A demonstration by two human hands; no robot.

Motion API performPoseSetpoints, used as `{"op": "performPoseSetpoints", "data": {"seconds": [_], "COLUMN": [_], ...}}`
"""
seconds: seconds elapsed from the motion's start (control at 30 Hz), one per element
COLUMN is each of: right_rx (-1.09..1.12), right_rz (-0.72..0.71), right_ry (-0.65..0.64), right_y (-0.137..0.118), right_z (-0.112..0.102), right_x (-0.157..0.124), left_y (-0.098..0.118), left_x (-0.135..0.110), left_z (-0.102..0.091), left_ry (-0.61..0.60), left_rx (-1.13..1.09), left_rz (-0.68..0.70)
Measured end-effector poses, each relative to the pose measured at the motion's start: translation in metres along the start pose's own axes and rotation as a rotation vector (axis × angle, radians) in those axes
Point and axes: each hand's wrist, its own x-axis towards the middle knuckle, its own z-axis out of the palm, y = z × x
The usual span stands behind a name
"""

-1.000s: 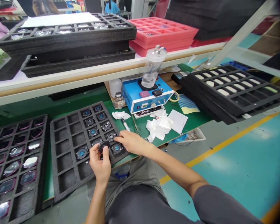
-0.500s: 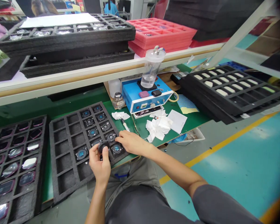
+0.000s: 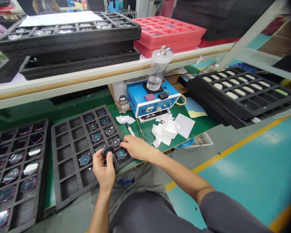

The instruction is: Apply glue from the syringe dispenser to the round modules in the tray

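My left hand [image 3: 103, 171] is closed on a small round black part [image 3: 108, 151], held just above the near right corner of a black foam tray [image 3: 70, 168]. Several round parts with blue centres [image 3: 97, 137] lie in that tray's right-hand cells. My right hand [image 3: 135, 147] rests on the tray's right edge, its fingertips pinched beside the black part and the disc in the corner cell [image 3: 121, 154]. What those fingertips hold is hidden.
A second foam tray [image 3: 14, 194] with glossy lens-like pieces lies at the left. A blue control box [image 3: 152, 100] with a clear cup, a small glass bottle [image 3: 123, 104], white wipes [image 3: 165, 132] and a black tray of pale pieces [image 3: 242, 97] stand behind and right. Stacked trays fill the shelf above.
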Motion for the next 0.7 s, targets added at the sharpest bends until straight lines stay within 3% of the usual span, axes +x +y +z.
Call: {"op": "performPoseSetpoints", "data": {"seconds": [0.7], "right_rx": [0.006], "right_rz": [0.023], "right_ry": [-0.030], "right_y": [-0.0017], "right_z": [0.0003], "right_x": [-0.0003], "left_y": [0.0015], "left_x": [0.0001], "left_z": [0.0004], "left_ry": [-0.020], "left_rx": [0.036], "left_rz": [0.006]}}
